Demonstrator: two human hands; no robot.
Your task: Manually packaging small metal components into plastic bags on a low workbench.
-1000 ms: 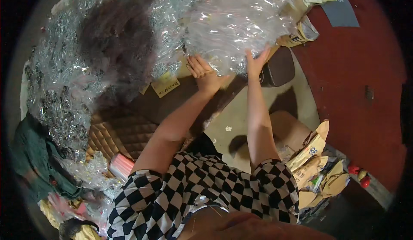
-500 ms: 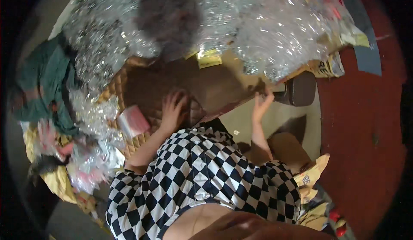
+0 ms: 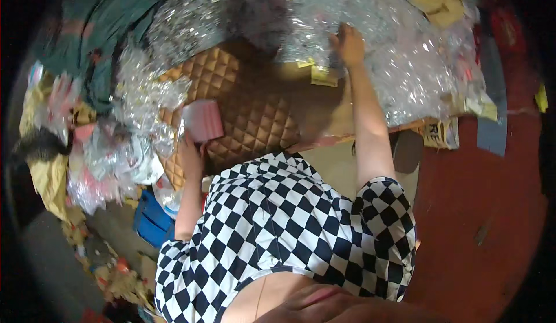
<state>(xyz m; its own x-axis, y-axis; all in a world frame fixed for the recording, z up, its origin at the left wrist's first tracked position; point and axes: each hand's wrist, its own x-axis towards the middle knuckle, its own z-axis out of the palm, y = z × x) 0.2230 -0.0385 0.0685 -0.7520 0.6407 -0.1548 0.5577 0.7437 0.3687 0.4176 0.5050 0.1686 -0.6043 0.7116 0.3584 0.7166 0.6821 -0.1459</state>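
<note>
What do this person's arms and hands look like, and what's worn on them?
Short sleeves in a black-and-white check; the forearms are bare. The left hand and right hand appear ungloved; finer details are too blurred to tell.

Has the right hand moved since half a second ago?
Yes, forward: the right hand has passed from the near side of the small yellow rectangular label to beyond it.
</note>
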